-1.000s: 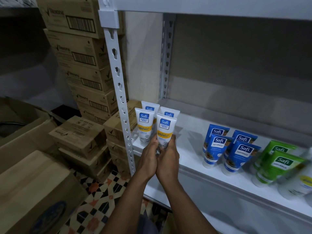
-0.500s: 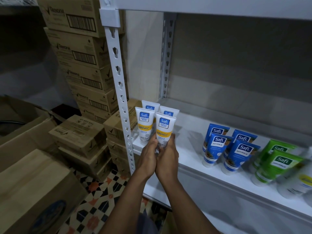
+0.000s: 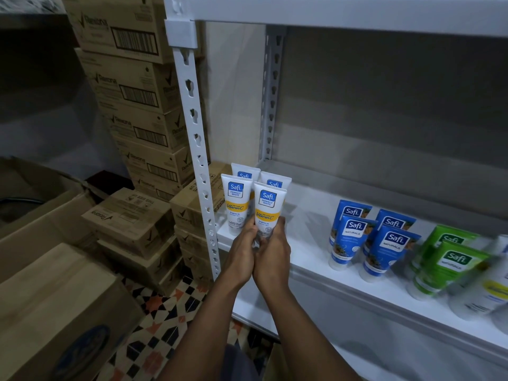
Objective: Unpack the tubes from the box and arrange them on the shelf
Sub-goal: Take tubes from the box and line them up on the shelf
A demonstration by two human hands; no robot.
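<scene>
- Front tube, white with a yellow band, upright at the left end of the shelf.
- Left hand curled round its lower left side, fingers wrapped in close.
- Right hand clasping the lower right side, thumb up along the edge; both hands pressed together at the heels.
- Three more white tubes right there: one just beside on the left, two close behind.
- Hard to tell whether the left hand also brushes that neighbour.
- Blue tubes further right on the same shelf, four in two rows, well apart from the white group.
- Green tubes beyond those, blurred.
- Stacked cardboard boxes left of the rack, patterned tiled floor below.
</scene>
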